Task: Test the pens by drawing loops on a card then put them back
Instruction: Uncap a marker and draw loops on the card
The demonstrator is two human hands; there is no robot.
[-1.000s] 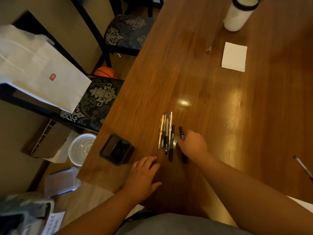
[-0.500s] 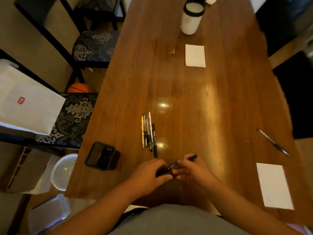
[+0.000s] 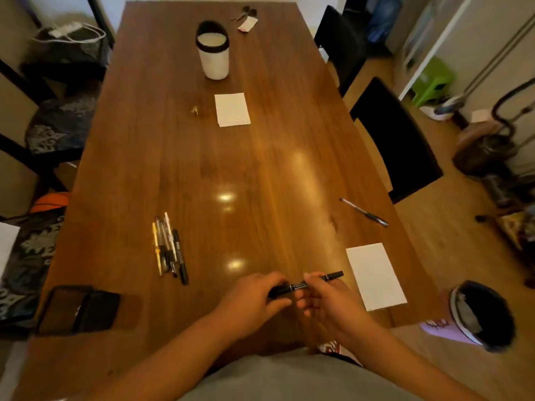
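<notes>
Pen (image 3: 298,285) gripped between left hand (image 3: 252,299) and right hand (image 3: 330,302) above a glossy wooden desk (image 3: 231,169); about five pens (image 3: 169,250) lie left, a lone pen (image 3: 364,212) right, plus near card (image 3: 375,276) and far card (image 3: 232,109).

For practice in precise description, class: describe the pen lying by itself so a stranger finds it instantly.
Find the long wooden table. Near its right edge, beyond the near white card, lies the lone pen. Unlike the bunched pens at the left, it lies alone, untouched.
</notes>
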